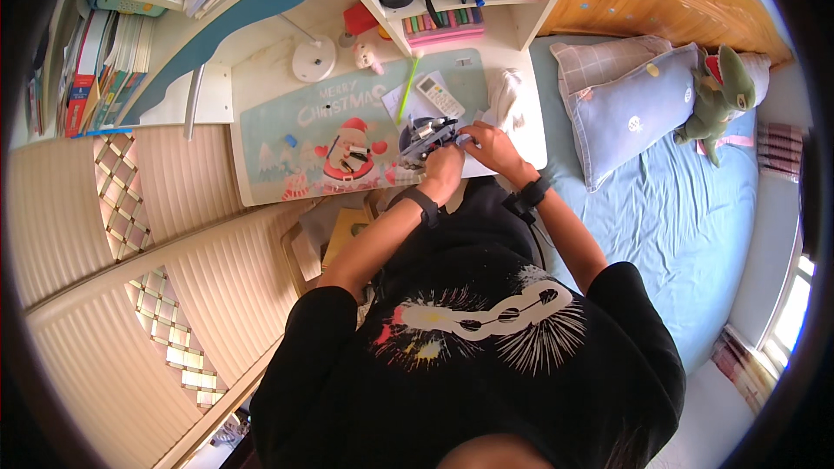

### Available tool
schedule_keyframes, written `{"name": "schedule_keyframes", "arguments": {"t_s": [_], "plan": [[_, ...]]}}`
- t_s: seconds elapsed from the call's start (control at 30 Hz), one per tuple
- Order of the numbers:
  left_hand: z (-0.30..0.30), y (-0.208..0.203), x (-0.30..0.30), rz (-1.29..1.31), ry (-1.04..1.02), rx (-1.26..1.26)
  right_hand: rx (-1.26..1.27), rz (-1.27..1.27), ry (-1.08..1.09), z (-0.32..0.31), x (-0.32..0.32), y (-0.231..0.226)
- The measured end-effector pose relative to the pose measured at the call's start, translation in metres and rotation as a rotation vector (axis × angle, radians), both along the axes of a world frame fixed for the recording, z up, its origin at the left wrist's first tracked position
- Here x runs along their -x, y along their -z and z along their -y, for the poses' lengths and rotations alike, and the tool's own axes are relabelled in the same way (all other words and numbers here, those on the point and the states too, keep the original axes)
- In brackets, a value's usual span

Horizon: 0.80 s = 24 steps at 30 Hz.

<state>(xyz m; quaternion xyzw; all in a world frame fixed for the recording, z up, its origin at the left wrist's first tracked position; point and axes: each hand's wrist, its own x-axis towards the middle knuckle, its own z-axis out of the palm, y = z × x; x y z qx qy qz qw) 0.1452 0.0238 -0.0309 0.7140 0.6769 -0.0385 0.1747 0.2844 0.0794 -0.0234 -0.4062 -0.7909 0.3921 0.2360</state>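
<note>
My left hand (444,168) grips a dark grey and black gadget (425,138) that looks like a small model or toy built of parts, held just above the desk. My right hand (488,144) pinches at the same gadget from its right side, fingers closed on one end. Both wrists wear black bands. The gadget's underside is hidden by my fingers. Under the hands lies white paper (415,101) on a pale green desk mat (295,135) with a festive cartoon print.
A calculator (440,95) and a green pen (407,89) lie behind the gadget. A round white lamp base (314,60) stands at the back. Shelves with books (95,61) rise left. A bed with a blue pillow (627,113) and green plush toy (723,91) lies right.
</note>
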Motion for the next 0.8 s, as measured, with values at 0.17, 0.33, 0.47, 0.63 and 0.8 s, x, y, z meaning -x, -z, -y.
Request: {"name": "schedule_keyframes", "arguments": {"t_s": [0.17, 0.33, 0.47, 0.63, 0.8], "plan": [[0.0, -0.044, -0.011, -0.068, 0.023, -0.062, -0.01, -0.034, 0.028, 0.001, -0.004, 0.006], [0.027, -0.12, 0.038, 0.216, -0.069, -0.127, 0.025, -0.002, -0.061, 0.006, -0.001, -0.015], [0.032, -0.125, 0.081, 0.336, -0.186, -0.134, 0.004, 0.077, 0.066, 0.008, 0.0, 0.007], [0.035, -0.114, 0.091, 0.433, -0.332, -0.031, -0.077, 0.02, 0.12, 0.011, 0.01, -0.001], [0.036, -0.091, 0.084, 0.403, -0.255, -0.094, -0.051, 0.068, -0.074, 0.017, 0.014, -0.01]]}}
